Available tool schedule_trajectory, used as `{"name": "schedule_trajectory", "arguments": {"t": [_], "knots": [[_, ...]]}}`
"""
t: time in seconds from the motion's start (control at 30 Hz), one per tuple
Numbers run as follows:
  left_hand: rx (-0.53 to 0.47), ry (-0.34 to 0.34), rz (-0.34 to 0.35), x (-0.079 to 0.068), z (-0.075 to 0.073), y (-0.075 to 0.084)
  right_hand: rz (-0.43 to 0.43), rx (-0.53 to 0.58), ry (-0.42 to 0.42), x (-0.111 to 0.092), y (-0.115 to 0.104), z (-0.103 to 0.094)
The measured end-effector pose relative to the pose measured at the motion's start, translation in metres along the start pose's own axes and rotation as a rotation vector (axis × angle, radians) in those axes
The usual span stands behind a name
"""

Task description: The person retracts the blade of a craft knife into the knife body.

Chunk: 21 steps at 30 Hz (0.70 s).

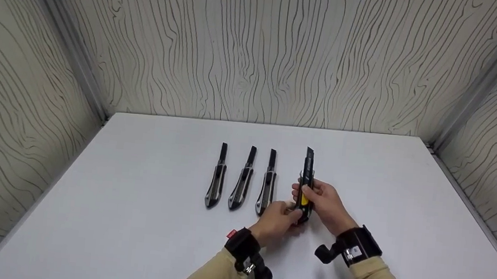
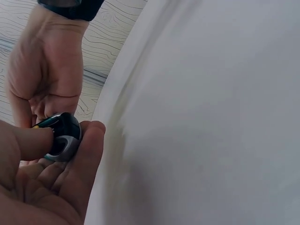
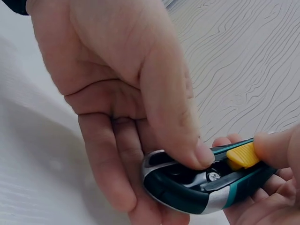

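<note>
Both hands on 1 cutter [image 1: 309,166], gripped btwn fingers. L hand [image 1: 278,222] pinches its butt end: thumb on top, near the screw [image 3: 213,176], fingers curled underneath, little gap bar the handle's thickness. R hand [image 1: 327,201] holds the body farther up, thumb pressed to the yellow slider [image 3: 241,157], fingers wrapped under the far side. Blk blade [image 1: 310,152] sticks out past R fingertips, pointing away from the person. Left of L fingers, approx. parallel on the white table [image 1: 131,219]: nearest knife [image 1: 269,178] w/ its butt just beside L knuckles (can't tell if touching), then middle knife [image 1: 242,184], then end knife [image 1: 216,182].
</note>
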<state>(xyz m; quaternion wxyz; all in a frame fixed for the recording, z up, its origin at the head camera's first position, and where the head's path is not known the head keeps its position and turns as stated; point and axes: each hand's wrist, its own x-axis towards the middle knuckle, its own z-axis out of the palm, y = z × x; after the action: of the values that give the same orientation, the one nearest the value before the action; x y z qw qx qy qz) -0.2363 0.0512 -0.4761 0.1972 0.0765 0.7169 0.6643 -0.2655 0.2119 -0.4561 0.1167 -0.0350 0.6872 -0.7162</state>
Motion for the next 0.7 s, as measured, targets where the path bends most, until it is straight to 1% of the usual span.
{"name": "schedule_trajectory", "arguments": {"t": [0.17,0.27,0.4,0.5,0.6,0.7], "knots": [[-0.050,-0.039,0.037,0.0003,-0.0005,-0.0013,-0.014,0.024,0.004,0.0004,-0.0019,-0.0035],[-0.090,-0.053,0.058,-0.0001,-0.0012,-0.0017,0.005,0.035,0.001,-0.0005,-0.0009,-0.0041],[-0.092,-0.041,0.058,-0.0008,-0.0018,-0.0017,0.013,0.023,0.013,-0.0024,0.0018,-0.0015],[-0.083,-0.045,0.056,-0.0009,-0.0008,-0.0012,-0.002,0.017,0.030,-0.0037,0.0039,0.0013],[-0.078,-0.058,0.058,-0.0011,0.0011,-0.0006,-0.014,0.030,0.035,-0.0043,0.0057,0.0033],[-0.064,-0.057,0.051,-0.0015,0.0023,-0.0006,-0.023,0.046,0.029,-0.0048,0.0073,0.0042]]}}
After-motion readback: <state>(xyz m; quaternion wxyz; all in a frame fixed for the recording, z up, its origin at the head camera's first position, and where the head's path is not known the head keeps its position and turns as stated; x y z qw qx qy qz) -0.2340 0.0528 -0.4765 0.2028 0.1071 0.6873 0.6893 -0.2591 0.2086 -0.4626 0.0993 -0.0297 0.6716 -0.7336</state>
